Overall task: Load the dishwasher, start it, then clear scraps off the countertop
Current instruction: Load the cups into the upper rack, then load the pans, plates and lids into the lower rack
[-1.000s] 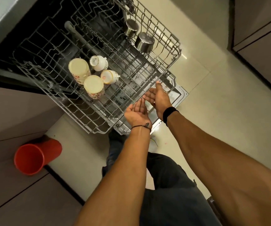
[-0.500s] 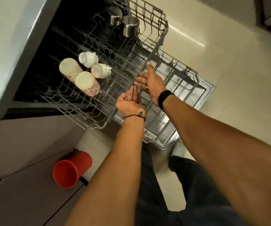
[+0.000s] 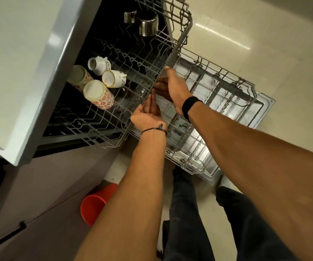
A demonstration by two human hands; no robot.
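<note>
at centre frame both hands met the front rim of the upper rack [image 3: 170, 59]: the left hand [image 3: 148, 114] flat, fingers straight against the wire, the right hand [image 3: 173, 89] open just above it, fingers laid on the rim. floral mugs [image 3: 99, 95] and steel cups [image 3: 148, 23] sat inside the rack; the lower rack [image 3: 227, 87] stood pulled out at right.

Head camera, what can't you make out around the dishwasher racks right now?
Head view:
- Right hand: fingers shadowed against the upper rack rim; grip unclear.
- Dishwasher interior: too dark behind the rack.
- Red bucket: partly behind the left forearm.
- Upper rack's far end: cut off by the top edge.
</note>
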